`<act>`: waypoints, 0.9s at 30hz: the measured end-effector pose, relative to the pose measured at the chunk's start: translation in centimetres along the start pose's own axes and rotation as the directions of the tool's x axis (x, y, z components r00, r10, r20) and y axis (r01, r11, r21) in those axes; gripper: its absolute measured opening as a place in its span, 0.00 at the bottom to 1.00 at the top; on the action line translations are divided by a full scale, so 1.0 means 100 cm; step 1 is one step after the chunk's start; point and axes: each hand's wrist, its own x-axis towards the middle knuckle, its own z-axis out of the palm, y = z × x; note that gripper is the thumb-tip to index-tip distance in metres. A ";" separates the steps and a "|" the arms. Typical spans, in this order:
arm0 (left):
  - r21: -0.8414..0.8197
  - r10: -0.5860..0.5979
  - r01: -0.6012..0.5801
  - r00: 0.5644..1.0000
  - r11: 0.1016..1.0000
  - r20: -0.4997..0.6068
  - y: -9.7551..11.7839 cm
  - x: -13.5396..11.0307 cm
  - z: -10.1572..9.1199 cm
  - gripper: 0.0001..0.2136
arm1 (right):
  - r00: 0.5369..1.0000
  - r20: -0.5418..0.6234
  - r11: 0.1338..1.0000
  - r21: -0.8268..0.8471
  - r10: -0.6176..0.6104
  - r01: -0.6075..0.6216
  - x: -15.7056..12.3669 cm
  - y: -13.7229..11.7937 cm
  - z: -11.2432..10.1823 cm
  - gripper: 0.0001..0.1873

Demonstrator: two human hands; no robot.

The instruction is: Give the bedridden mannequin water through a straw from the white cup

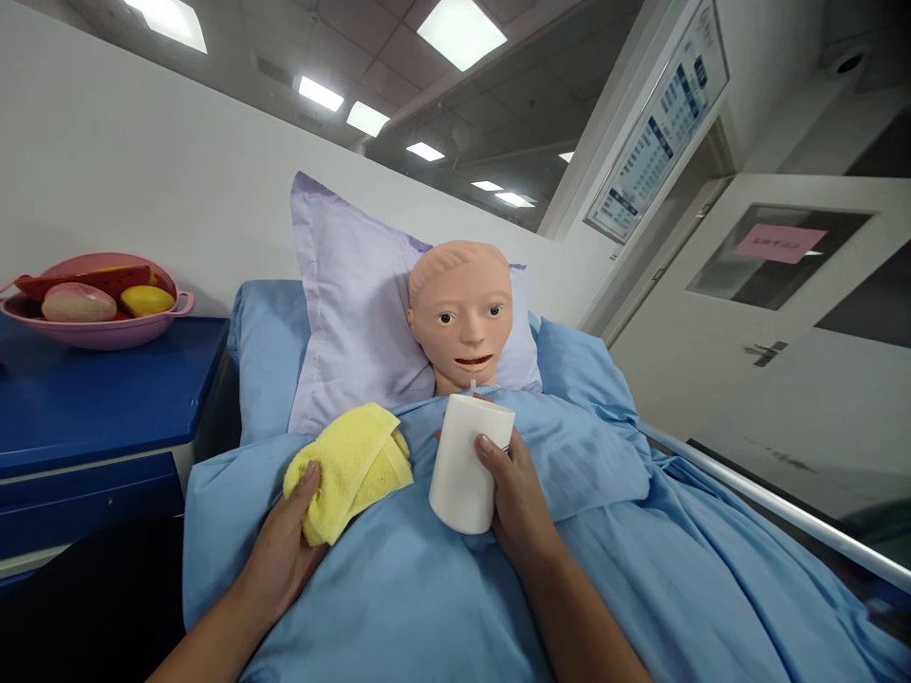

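Note:
My left hand (290, 531) grips a folded yellow towel (348, 465), thumb on top, above the blue bedding. My right hand (516, 489) is wrapped around a white cup (466, 465), which tilts slightly. A thin pale straw (473, 384) rises from behind the cup's rim, its tip just below the mouth of a manikin head (466, 313). The manikin's mouth is partly open, and its head rests against a lavender pillow (356, 294). A blue quilt (590, 455) covers it up to the neck. What the cup contains is hidden.
At the left, a pink basket (106, 327) of fruit-like items stands on a blue bedside cabinet (142, 398). A metal bed rail (775, 503) runs along the right side. Beyond it is a white door (712, 332); a wall stands behind the pillow.

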 end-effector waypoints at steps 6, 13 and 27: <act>0.003 -0.004 0.004 1.000 1.000 -0.004 0.000 -0.001 0.001 0.25 | 1.000 -0.022 1.000 -0.016 -0.004 0.004 -0.002 -0.003 0.004 0.34; 0.001 -0.004 0.004 1.000 1.000 -0.022 0.000 -0.002 0.002 0.24 | 1.000 -0.030 1.000 -0.014 -0.006 0.006 -0.002 -0.003 0.003 0.36; 0.102 0.055 -0.047 0.995 0.994 -0.081 0.003 -0.001 0.008 0.22 | 0.978 -0.161 0.989 -0.080 -0.133 0.121 -0.006 0.004 0.012 0.36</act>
